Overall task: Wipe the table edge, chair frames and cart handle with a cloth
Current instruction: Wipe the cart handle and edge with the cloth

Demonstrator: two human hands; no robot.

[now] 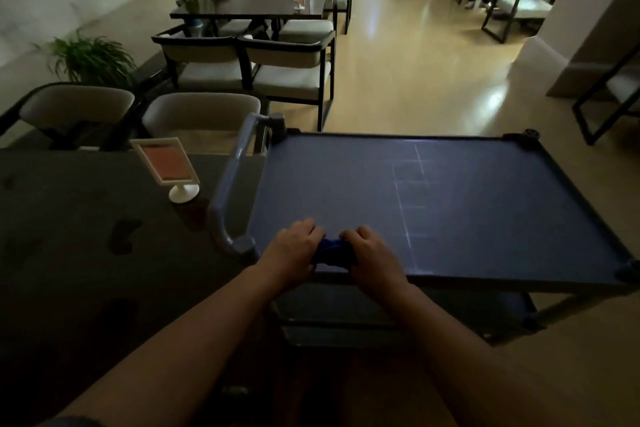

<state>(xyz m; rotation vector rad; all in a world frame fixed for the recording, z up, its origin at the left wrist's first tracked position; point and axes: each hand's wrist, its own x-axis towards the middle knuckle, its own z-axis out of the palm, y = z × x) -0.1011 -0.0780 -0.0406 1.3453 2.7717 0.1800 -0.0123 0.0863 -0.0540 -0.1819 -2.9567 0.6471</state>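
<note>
At lower centre of the frame, the left hand (292,251) and right hand (374,258) both clutch a blue cloth (334,251) on the cart (485,218) top's near edge.

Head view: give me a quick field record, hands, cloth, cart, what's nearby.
left hand: gripping the blue cloth, at the near edge of the cart top
right hand: gripping the same cloth from the other side
blue cloth: bunched between both hands, on the cart top
cart: blue, top tray holds only the cloth
cart handle: on the cart's left end, not touched
table: dark, left of the cart
sign holder: standing on the table near the handle
</note>
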